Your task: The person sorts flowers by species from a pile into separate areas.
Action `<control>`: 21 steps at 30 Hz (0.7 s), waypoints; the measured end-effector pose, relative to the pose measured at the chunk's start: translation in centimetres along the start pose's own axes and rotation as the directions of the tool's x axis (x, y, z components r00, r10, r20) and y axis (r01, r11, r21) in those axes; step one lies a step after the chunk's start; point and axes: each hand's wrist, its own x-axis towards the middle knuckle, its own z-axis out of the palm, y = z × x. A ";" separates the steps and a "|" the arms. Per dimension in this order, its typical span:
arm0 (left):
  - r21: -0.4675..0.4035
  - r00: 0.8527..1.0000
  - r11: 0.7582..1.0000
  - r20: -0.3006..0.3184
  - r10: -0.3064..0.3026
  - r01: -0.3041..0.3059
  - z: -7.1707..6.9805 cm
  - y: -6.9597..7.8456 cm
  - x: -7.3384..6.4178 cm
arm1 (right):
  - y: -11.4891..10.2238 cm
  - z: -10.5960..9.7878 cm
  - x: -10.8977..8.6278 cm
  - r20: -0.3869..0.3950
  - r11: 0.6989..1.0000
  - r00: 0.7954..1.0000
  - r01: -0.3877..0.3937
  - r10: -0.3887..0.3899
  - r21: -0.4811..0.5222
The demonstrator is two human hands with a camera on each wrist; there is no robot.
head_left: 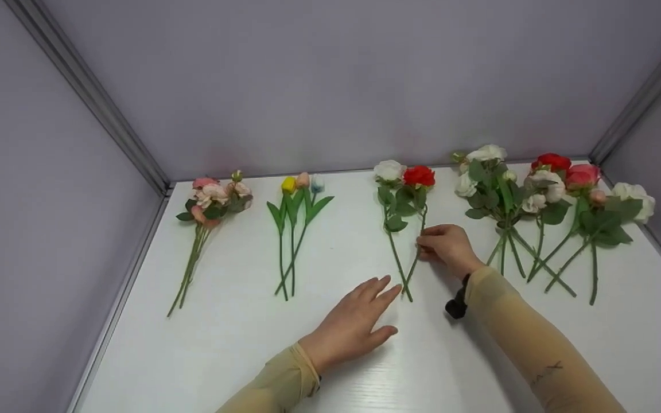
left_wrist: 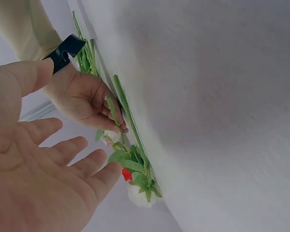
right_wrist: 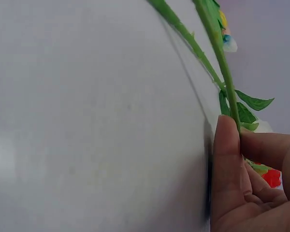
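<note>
Right hand (head_left: 446, 248): closing thumb and forefinger in a pinch around the green stem of the red flower, partway down below its leaves; the other fingers are curling in toward the palm
Left hand (head_left: 353, 324): holding nothing, lying open with fingers loosely spread and thumb apart, its fingertips hovering near the lower ends of the two crossed stems
Red flower (head_left: 419, 175): lying right of the middle of the white table (head_left: 221, 355), its bloom pointing toward the back wall (head_left: 330, 86), its stem slanting down to the left
White flower (head_left: 389, 170): resting just left of the red one, its stem crossing the red flower's stem near the bottom
Tulips (head_left: 288, 184): lying left of that pair, showing yellow, pink and pale blue heads, their stems also crossing
Pink bunch (head_left: 211, 195): sitting farthest left, its stems running down and leftward
Mixed flowers (head_left: 551, 162): spreading along the right side, showing white, red and pink blooms among dark green leaves
Black band (head_left: 457, 304): circling the right wrist at the sleeve (head_left: 497, 287)
</note>
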 end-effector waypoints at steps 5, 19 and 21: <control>-0.017 1.000 1.000 0.013 -0.003 0.003 0.0 0.1 0.0 | 0.0 0.5 0.0 0.018 0.994 0.997 0.078 -0.077 -0.076; 0.017 1.000 1.000 0.012 0.018 -0.018 0.5 0.5 0.3 | -1.1 -1.5 -0.6 -0.017 0.947 0.986 0.154 -0.165 -0.282; 0.042 1.000 0.999 0.015 0.027 -0.028 0.6 0.7 0.5 | -1.6 -2.6 -1.0 -0.029 0.938 0.982 0.167 -0.185 -0.303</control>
